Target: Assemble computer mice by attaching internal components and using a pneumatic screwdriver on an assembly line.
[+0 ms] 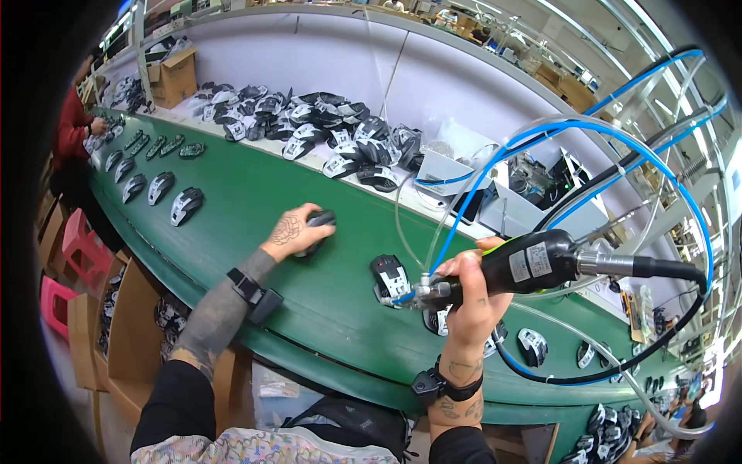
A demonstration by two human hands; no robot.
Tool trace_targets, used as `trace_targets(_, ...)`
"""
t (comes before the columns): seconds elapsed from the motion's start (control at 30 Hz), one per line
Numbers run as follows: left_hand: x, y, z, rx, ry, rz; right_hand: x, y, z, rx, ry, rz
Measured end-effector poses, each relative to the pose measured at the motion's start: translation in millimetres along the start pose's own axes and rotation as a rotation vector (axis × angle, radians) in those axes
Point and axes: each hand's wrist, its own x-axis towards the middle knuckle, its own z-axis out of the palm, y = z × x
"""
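Note:
My left hand point(294, 231) is closed around a dark computer mouse shell point(325, 219) at the middle of the green conveyor belt point(255, 185). My right hand point(474, 303) grips a black powered screwdriver point(514, 267) lying roughly level, its thick cable running off to the right. The metal nose of the tool points left, over or beside a black and white mouse shell point(393, 269) on the belt. Whether the tip touches that shell I cannot tell. Another white shell point(436, 320) lies partly hidden below the tool.
Mouse shells point(355, 143) are heaped along the belt's far ledge. Grey bins point(506, 210) stand behind the tool, and blue hoses point(610, 127) loop at right. More shells point(185, 206) and circuit boards point(158, 145) lie at left, near a person in red point(71, 124). Cardboard boxes point(127, 352) stand lower left.

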Motion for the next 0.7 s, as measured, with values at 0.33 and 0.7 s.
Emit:
trace_targets(0.33, -41.6, 71.7, 65.8, -1.77, -0.446, -0.397, 4.8, -6.6, -17.5, 0.156, 0.097, -0.245)
trace_targets(0.7, -44.1, 66.6, 55.5, -0.193, -0.042, 0.384, 1.4, -10.4, -19.0, 0.125, -0.005, -0.258)
